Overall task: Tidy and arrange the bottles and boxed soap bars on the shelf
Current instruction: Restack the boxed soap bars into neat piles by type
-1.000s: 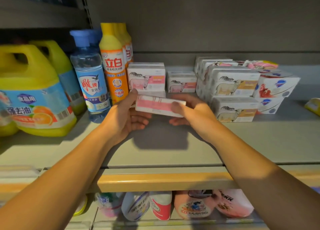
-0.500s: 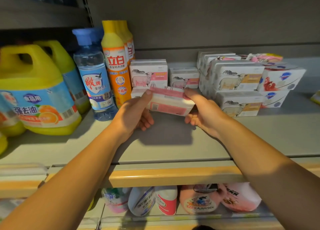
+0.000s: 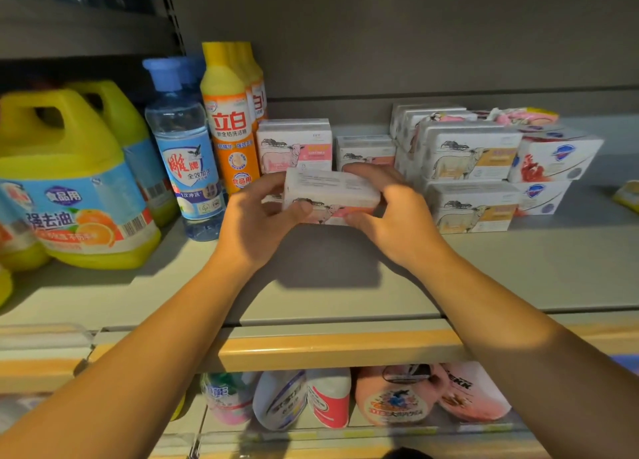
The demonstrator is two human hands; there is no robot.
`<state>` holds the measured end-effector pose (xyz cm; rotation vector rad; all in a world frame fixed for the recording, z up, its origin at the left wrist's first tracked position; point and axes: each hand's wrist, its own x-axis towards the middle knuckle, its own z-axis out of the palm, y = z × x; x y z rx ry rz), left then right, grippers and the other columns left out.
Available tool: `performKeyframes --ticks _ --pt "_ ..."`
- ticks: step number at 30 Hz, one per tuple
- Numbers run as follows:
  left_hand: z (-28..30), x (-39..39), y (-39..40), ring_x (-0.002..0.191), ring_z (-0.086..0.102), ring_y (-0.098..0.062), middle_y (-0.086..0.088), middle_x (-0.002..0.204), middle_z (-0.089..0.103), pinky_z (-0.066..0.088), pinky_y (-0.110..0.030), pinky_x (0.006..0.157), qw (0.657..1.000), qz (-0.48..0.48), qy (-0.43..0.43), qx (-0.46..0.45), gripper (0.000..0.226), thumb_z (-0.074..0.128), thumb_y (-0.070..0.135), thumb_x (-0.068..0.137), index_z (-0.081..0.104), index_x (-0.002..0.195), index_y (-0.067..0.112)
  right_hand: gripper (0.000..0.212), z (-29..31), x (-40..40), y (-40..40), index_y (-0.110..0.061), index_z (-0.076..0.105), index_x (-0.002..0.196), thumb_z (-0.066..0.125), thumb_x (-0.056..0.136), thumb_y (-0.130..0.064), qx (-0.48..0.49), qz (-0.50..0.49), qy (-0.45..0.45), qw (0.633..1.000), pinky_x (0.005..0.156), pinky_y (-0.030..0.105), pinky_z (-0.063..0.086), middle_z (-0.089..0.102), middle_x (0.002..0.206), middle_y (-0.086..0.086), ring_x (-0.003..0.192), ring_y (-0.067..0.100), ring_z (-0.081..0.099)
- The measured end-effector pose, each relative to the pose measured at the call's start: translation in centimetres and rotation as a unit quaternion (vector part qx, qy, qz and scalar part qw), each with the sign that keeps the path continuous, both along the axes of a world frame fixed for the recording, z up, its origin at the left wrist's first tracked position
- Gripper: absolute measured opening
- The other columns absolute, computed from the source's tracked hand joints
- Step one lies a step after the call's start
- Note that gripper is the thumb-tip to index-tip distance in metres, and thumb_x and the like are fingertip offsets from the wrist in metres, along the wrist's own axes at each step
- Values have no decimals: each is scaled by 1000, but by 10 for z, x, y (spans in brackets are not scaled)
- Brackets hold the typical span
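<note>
Both hands hold one white-and-pink boxed soap bar (image 3: 330,194) just above the grey shelf (image 3: 345,279). My left hand (image 3: 256,227) grips its left end and my right hand (image 3: 397,220) its right end. The box's printed top faces up and its sheep picture faces me. Right behind it stand more pink soap boxes (image 3: 294,145), with another (image 3: 364,151) to their right. To the left are an orange bottle (image 3: 231,120) and a clear blue-capped bottle (image 3: 185,147). Stacked yellow-label soap boxes (image 3: 470,178) stand to the right.
Big yellow jugs (image 3: 65,182) fill the shelf's left end. White soap boxes with blue shield logos (image 3: 553,161) sit at the far right, with pink packets (image 3: 525,114) behind them. A yellow item (image 3: 629,196) lies at the right edge. Pouches and bottles (image 3: 390,400) fill the lower shelf.
The held soap box has been turned over: its pink side faced me before, now the sheep front does. Both hands moved it slightly back toward the pink boxes.
</note>
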<state>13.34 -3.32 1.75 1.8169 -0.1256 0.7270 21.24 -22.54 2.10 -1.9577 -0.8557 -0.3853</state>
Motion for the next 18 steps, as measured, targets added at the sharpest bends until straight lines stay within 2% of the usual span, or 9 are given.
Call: performKeyframes --ticks 2,3,7,10,13,16,18 --pt "3 -4 -4 107 68 -14 11 114 72 58 -32 86 999 -15 -32 13 41 78 33 75 66 112 46 59 0 0 -1 -29 59 129 78 76 -10 -4 -18 -45 999 91 0 32 53 119 -8 108 3 48" --pt "3 -4 -5 108 68 -14 10 116 71 58 -33 87 999 -11 -42 26 44 79 30 75 65 113 47 57 0 0 -1 -28 59 128 77 77 -10 -3 -22 -62 998 89 -2 30 51 117 -9 105 0 46" --pt "1 -4 -5 108 68 -15 -4 123 68 58 -38 89 997 23 -47 50 51 79 7 79 63 123 25 54 1 -1 1 -24 61 127 77 77 -8 -2 -31 -84 996 91 0 33 53 117 -7 107 5 50" --pt "3 -6 -6 103 69 -14 0 121 69 59 -32 85 996 45 -40 60 49 78 8 80 65 126 16 56 2 -3 0 -24 62 128 76 77 -7 17 -23 -80 996 92 2 35 53 116 -8 106 1 49" --pt "3 -7 -6 93 70 -9 9 113 70 58 -24 77 992 95 -27 84 44 78 16 83 65 125 17 56 2 -3 0 -23 62 130 75 78 -7 30 -26 -90 995 93 0 32 50 116 -9 105 -7 45" --pt "3 -10 1 77 67 -3 9 103 69 57 -26 71 970 184 8 159 41 75 27 84 64 123 17 56 3 -3 0 -25 61 130 74 79 -5 25 -56 -96 993 94 -2 31 50 119 -8 107 -1 47" --pt "1 -19 10 76 69 -12 3 99 72 57 -33 73 948 195 12 251 35 70 30 86 68 117 15 57 5 -3 0 -24 61 130 72 79 -2 34 -74 -87 993 95 -3 28 47 120 -9 106 -1 45"
